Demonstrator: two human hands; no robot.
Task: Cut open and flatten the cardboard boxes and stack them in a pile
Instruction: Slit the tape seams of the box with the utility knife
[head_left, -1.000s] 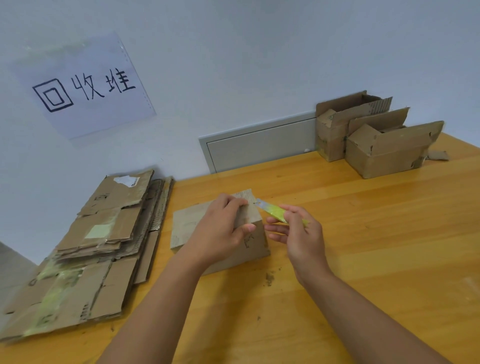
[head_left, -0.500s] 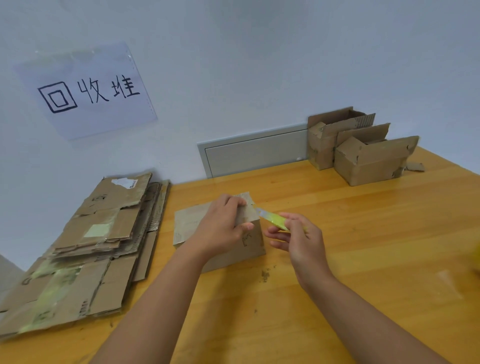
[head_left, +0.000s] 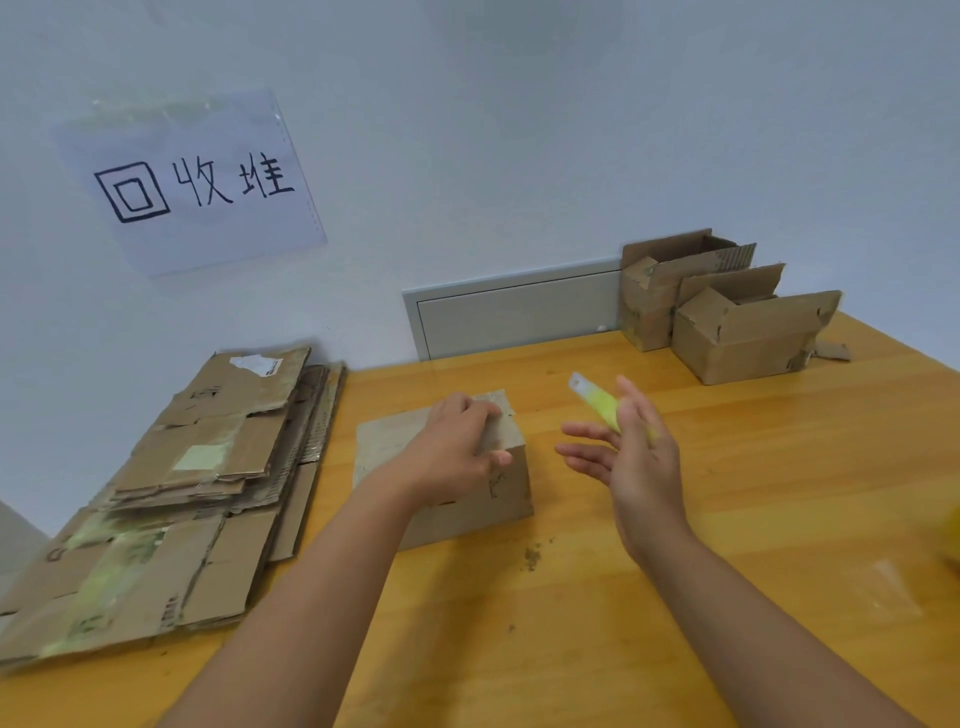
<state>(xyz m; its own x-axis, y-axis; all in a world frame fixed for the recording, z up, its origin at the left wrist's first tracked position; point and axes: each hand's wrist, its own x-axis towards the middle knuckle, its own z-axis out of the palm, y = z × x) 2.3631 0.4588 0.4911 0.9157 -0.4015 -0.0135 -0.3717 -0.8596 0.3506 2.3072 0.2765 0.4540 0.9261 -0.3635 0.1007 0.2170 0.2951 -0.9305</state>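
Fingers of the left hand (head_left: 457, 447) curl over the top right edge of a closed cardboard box (head_left: 467, 499) mid-worktop (head_left: 727, 519). Just right, the right hand (head_left: 631, 457) holds a yellow utility knife (head_left: 597, 397) loosely, fingers mostly straight. Flattened cardboard pile (head_left: 182, 493) lies left; two open boxes (head_left: 727, 322) stand far right.

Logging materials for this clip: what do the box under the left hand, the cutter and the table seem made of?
Box: plain brown cardboard, matte, worn, frayed edges. Cutter: seemingly yellow plastic handle with a pale blade tip, probably metal; blurred. Table: wood or wood veneer, orange-toned, grain lines and a glossy sheen.
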